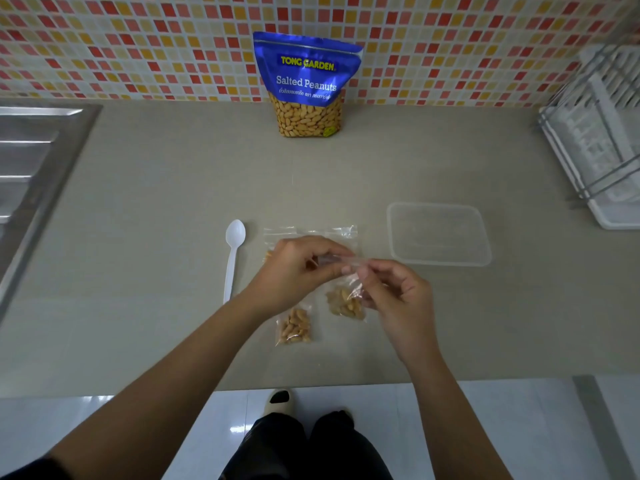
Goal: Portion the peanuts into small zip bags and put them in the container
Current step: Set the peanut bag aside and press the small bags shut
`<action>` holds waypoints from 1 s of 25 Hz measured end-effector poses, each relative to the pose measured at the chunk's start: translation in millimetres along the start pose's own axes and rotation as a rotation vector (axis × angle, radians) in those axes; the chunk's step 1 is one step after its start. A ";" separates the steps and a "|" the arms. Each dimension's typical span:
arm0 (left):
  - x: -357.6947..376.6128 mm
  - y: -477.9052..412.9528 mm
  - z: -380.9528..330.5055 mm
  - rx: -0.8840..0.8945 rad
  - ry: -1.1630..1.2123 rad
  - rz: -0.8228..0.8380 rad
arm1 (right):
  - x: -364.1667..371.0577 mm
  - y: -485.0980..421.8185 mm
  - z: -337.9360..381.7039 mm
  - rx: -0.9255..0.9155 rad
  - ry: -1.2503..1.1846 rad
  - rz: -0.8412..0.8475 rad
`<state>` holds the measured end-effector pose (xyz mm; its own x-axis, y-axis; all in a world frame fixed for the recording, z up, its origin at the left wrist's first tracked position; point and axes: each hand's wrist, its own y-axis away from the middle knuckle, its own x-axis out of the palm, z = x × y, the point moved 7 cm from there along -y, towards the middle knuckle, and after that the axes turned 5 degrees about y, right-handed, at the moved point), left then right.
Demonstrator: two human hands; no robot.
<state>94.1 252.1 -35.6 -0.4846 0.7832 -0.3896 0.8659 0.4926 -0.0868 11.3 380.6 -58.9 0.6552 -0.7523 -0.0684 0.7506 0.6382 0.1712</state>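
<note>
The fingers of the left hand (pixel 298 268) and right hand (pixel 398 296) pinch the zip bag (pixel 346 303) at its mouth, which runs side to side between them; the container (pixel 439 233) lies beyond the right fingers.

Salted Peanuts pouch (pixel 306 84) stands upright, top centre. A filled zip bag (pixel 294 327) lies lower centre; a second zip bag (pixel 346 303) hangs raised beside it. Clear container (pixel 438 233) sits mid-right.

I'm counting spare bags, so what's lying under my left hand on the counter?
Clear zip bags lie flat under the left hand; only their far edge shows. The hand covers the rest, hiding their number.
</note>
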 end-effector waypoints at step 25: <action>-1.2 3.2 5.7 -0.198 0.353 0.104 | 4.1 -1.2 24.6 -0.044 -0.196 -0.143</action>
<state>98.2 250.6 -40.7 -0.4384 0.8976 -0.0458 0.8885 0.4405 0.1283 11.0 372.8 -35.2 0.5160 -0.8503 0.1035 0.8405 0.5259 0.1303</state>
